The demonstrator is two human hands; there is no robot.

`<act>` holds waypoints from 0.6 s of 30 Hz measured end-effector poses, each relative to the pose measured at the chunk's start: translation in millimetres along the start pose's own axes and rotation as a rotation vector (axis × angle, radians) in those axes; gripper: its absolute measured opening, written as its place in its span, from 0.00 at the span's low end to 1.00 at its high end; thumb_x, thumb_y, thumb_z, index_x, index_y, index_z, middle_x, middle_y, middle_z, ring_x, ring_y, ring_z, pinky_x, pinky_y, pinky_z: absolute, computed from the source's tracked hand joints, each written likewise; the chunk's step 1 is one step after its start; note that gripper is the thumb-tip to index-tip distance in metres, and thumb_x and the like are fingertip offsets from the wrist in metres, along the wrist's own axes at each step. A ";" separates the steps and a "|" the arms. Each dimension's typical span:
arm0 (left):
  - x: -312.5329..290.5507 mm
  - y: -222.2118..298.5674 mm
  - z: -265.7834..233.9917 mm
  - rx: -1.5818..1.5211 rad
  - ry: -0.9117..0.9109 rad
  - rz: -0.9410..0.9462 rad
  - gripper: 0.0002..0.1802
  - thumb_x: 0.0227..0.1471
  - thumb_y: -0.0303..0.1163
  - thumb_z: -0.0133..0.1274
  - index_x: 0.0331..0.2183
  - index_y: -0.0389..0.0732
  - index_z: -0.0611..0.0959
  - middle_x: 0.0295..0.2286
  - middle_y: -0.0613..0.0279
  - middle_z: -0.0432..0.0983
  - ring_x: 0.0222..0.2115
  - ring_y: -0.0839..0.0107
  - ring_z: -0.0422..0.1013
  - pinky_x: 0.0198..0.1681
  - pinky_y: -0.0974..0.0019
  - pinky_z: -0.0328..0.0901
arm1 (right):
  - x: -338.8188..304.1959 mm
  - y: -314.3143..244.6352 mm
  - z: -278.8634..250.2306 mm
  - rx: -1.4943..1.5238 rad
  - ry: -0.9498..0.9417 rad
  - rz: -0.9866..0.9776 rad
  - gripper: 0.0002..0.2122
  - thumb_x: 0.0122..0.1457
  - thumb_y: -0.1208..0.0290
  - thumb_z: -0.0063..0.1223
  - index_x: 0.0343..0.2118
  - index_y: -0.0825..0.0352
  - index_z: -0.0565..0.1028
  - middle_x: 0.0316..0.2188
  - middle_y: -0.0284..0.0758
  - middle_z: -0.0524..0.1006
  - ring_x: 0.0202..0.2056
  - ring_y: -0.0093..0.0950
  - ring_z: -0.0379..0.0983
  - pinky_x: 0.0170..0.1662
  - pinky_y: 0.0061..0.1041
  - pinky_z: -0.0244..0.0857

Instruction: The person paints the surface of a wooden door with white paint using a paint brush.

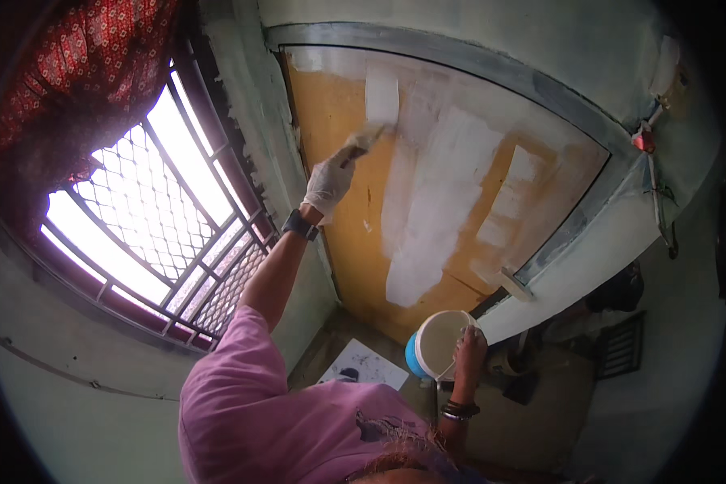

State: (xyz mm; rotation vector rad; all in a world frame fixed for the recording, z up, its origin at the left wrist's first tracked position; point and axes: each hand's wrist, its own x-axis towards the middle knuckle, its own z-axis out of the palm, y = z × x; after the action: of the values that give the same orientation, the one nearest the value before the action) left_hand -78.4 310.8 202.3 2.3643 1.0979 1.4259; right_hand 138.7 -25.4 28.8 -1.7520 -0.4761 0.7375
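A flat, pale-bristled paintbrush (369,139), grasped in the white-gloved left hand (329,184), is at the far left of a white-streaked, orange-brown wooden panel (359,198), while the right hand (469,352), nearer and right, grips a round white-and-blue bucket (414,356), and a red patterned curtain (97,68) hangs left over a metal-barred window (157,226).

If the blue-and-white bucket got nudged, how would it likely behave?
The bucket would probably hold its shape, given its even, round rim. It would likely tilt or swing, since only the right hand holds it, at one side. Weight is harder to judge: its pale inside doesn't clearly show the fill.
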 end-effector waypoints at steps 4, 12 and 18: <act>60.0 56.8 -28.8 -0.119 0.113 -0.108 0.14 0.49 0.31 0.44 0.41 0.48 0.74 0.28 0.45 0.72 0.30 0.48 0.69 0.30 0.59 0.66 | -6.3 -6.4 -0.6 0.038 0.048 -0.012 0.19 0.56 0.60 0.36 0.29 0.77 0.66 0.21 0.40 0.68 0.21 0.29 0.65 0.22 0.27 0.61; -50.0 -58.5 79.0 -0.083 -0.011 -0.004 0.17 0.48 0.28 0.43 0.42 0.48 0.75 0.31 0.52 0.74 0.29 0.55 0.72 0.29 0.61 0.66 | -12.0 -19.4 2.3 0.057 0.025 0.077 0.15 0.57 0.61 0.37 0.25 0.70 0.64 0.17 0.31 0.64 0.17 0.19 0.60 0.17 0.20 0.56; -89.2 -107.2 94.9 -0.003 -0.432 -0.019 0.13 0.46 0.32 0.42 0.34 0.51 0.78 0.26 0.55 0.75 0.25 0.58 0.72 0.27 0.59 0.67 | -21.7 -12.9 -0.2 0.019 0.006 0.123 0.14 0.58 0.60 0.38 0.26 0.69 0.65 0.18 0.29 0.63 0.16 0.17 0.58 0.16 0.17 0.52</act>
State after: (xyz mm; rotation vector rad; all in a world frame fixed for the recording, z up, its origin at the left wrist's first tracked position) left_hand -78.5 348.6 37.9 2.4849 0.9904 0.8452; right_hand 123.9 -35.7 46.3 -1.7774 -0.3586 0.8202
